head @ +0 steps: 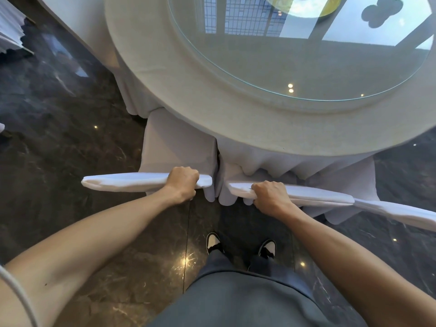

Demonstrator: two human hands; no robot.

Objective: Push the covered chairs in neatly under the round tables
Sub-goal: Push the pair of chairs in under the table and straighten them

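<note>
Both hands are wrapped over chair tops: my left hand [182, 182] is curled tight around the top edge of the left covered chair [174, 147], and my right hand [271, 195] is clenched the same way on the top edge of the right covered chair [306, 197]. These 2 chairs stand side by side at the near edge of the round bench [212, 107], their seats already partly tucked beneath its white tablecloth [271, 161], which drapes onto the right seat. A 3rd chair back [401, 211] touches the right one's far-right end.

To finish this well, I'd push both backs forward evenly, keeping my wrists level so neither chair twists, and stop once the backs sit just beside the cloth's hang. I'd watch the narrow gap between the 2 chairs so the covers don't bunch, and slide the legs gently over the dark polished floor [70, 138].

No brand, label or writing can be read anywhere; the glass turntable [295, 55] shows only reflections.
</note>
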